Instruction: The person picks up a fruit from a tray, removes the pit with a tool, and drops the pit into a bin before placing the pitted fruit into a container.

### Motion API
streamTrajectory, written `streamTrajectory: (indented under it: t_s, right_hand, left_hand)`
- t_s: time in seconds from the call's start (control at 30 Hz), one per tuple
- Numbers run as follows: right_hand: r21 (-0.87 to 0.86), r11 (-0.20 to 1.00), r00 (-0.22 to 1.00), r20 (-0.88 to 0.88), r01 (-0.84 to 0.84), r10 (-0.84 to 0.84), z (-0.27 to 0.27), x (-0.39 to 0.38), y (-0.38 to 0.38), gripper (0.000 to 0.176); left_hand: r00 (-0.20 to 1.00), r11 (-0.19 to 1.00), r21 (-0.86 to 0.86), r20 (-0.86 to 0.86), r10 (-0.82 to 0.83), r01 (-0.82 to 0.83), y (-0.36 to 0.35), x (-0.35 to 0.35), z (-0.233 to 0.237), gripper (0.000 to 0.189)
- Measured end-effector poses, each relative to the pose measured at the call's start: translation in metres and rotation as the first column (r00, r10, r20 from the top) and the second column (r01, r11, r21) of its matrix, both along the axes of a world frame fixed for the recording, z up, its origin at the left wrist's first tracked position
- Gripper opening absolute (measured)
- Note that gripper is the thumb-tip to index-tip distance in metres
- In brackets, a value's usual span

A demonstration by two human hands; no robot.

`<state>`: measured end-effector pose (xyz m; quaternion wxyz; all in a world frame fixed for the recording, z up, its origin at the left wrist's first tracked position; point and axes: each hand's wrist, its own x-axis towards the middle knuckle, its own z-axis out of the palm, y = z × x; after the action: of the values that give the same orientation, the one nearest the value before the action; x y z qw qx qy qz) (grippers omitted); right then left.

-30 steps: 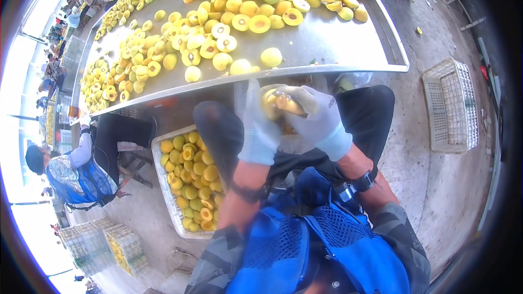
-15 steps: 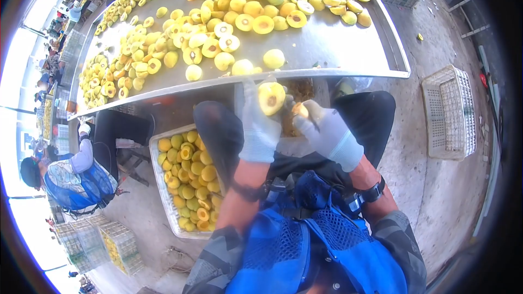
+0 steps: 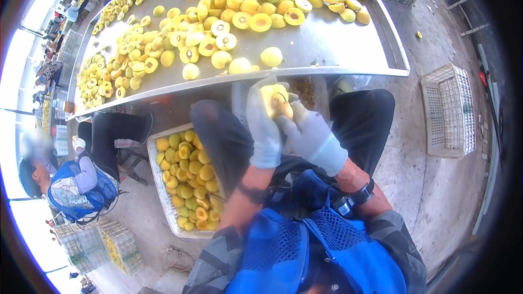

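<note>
My left hand (image 3: 262, 125), in a pale glove, holds a halved yellow fruit (image 3: 274, 98) with its cut face and pit hollow turned up. My gloved right hand (image 3: 308, 132) presses against that half from the right, fingers at the hollow; whether it holds a small tool I cannot tell. Both hands are above my lap, just below the front edge of the steel table (image 3: 338, 43). On the table lie several whole and halved yellow fruits (image 3: 218, 16).
A white crate of yellow fruit (image 3: 188, 177) stands on the floor at my left knee. An empty white crate (image 3: 449, 111) lies to the right. A person in a blue vest (image 3: 76, 182) sits at left. Stacked crates (image 3: 103, 245) are at lower left.
My hands were together, parted with the half held up in the left, and have closed again on the fruit half. The person at left shifted slightly.
</note>
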<state>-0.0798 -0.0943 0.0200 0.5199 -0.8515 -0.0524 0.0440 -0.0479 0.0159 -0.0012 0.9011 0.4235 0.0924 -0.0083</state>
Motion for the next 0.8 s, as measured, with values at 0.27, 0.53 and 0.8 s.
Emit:
streamTrajectory:
  t_s: [0.27,0.53,0.8]
  right_hand:
    - [-0.129,0.992,0.999,-0.032,0.013,-0.018,-0.009,-0.007,0.01,0.035]
    - [-0.126,0.991,0.999,0.019,0.044,-0.042,-0.011,-0.01,0.016,0.032]
    - [0.142,0.989,0.997,-0.071,0.036,-0.026,-0.007,-0.016,0.016,0.031]
  left_hand:
    - [0.998,0.983,0.183,0.058,0.006,-0.016,0.005,-0.002,-0.003,0.037]
    - [0.995,0.985,0.173,0.098,-0.003,-0.015,0.007,-0.004,0.012,0.035]
    - [0.995,0.994,0.057,0.027,-0.094,0.092,0.015,-0.003,0.012,0.036]
